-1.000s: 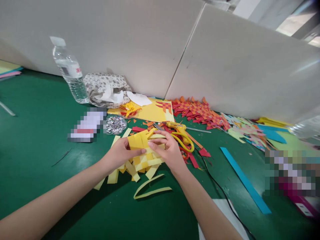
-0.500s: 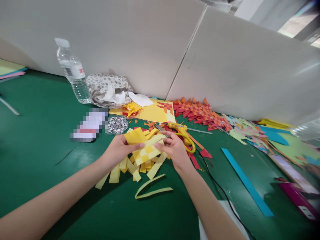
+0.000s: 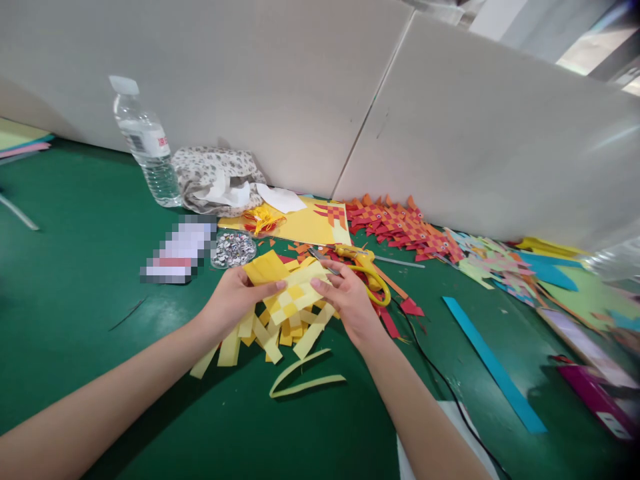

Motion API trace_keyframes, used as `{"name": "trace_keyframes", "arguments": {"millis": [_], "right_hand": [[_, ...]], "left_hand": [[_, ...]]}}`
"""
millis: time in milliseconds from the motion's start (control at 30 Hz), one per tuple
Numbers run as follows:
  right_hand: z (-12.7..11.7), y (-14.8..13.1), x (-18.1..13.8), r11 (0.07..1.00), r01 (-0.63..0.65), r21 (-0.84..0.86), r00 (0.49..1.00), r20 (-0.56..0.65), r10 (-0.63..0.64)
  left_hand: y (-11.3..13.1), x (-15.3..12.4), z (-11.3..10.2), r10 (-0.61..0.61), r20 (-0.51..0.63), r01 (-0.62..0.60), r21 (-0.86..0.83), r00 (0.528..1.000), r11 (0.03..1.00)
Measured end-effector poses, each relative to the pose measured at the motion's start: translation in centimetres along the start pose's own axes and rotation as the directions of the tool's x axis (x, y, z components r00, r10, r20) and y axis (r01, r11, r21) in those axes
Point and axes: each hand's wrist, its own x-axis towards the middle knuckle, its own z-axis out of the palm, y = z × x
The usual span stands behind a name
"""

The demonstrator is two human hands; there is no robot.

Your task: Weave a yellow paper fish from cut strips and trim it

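Note:
Between my two hands is a woven paper piece [image 3: 293, 300] in darker and paler yellow, with a checkered patch near its middle. My left hand [image 3: 239, 293] pinches its darker yellow left end, thumb on top. The paler right end is gripped by my right hand [image 3: 345, 293], thumb in front and fingers behind. Below it lies a pile of yellow paper strips [image 3: 267, 340], partly hidden by the piece. One folded pale strip [image 3: 305, 385] rests closer to me. Yellow-handled scissors [image 3: 373, 277] lie just beyond my right hand.
A water bottle [image 3: 145, 143] stands at the back left near a patterned cloth bag [image 3: 220, 167]. A phone [image 3: 180, 250] and a bag of googly eyes [image 3: 233, 250] lie left. Red-orange woven paper fish [image 3: 395, 223] line the wall; a blue strip [image 3: 493, 363] and black cable [image 3: 435, 367] lie right.
The woven paper piece has tilted a little, its right end slightly higher. Both hands keep hold of it and have barely shifted.

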Motion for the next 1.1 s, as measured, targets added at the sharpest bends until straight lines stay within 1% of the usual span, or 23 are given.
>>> {"name": "trace_keyframes", "arguments": {"millis": [100, 200, 300, 433, 567, 700, 867, 933, 1000, 1100], "right_hand": [[0.4, 0.2, -0.1, 0.998, -0.047, 0.029, 0.998, 0.033, 0.046], [0.5, 0.5, -0.2, 0.998, -0.054, 0.039, 0.998, 0.045, 0.053], [0.4, 0.8, -0.3, 1.0, -0.001, 0.019, 1.0, 0.03, 0.001], [0.6, 0.9, -0.5, 0.998, 0.071, 0.0, 0.997, -0.033, -0.07], [0.9, 1.0, -0.6, 0.996, 0.074, 0.042, 0.997, -0.028, -0.073], [1.0, 1.0, -0.6, 0.997, 0.079, 0.027, 0.997, -0.025, -0.078], [0.9, 1.2, -0.7, 0.996, 0.09, 0.009, 0.996, 0.002, -0.09], [0.8, 1.4, -0.6, 0.995, 0.097, -0.001, 0.995, -0.011, -0.097], [0.8, 1.5, -0.5, 0.994, 0.108, -0.006, 0.994, -0.031, -0.109], [0.7, 1.6, -0.3, 0.992, 0.127, 0.012, 0.989, -0.078, -0.126]], "left_hand": [[-0.1, 0.1, 0.0, 0.015, -0.034, -0.016, -0.035, 0.999, 0.999], [-0.1, 0.1, 0.1, 0.025, -0.055, -0.029, -0.062, 0.998, 0.998], [-0.2, 0.0, 0.2, 0.027, -0.059, -0.031, -0.07, 0.998, 0.997], [-0.3, -0.2, 0.4, 0.022, -0.065, -0.025, -0.052, 0.998, 0.998], [-0.3, -0.3, 0.4, 0.035, -0.067, -0.038, -0.046, 0.997, 0.998], [-0.4, -0.3, 0.5, 0.026, -0.057, -0.029, -0.054, 0.998, 0.998], [-0.7, -0.3, 0.5, 0.013, 0.01, -0.012, -0.068, 1.0, 0.998], [-0.7, -0.3, 0.5, 0.001, 0.023, 0.001, -0.072, 1.0, 0.997], [-0.5, -0.2, 0.5, -0.005, -0.001, 0.005, -0.08, 1.0, 0.997], [-0.2, 0.0, 0.3, -0.031, -0.027, 0.027, -0.142, 0.999, 0.989]]}}
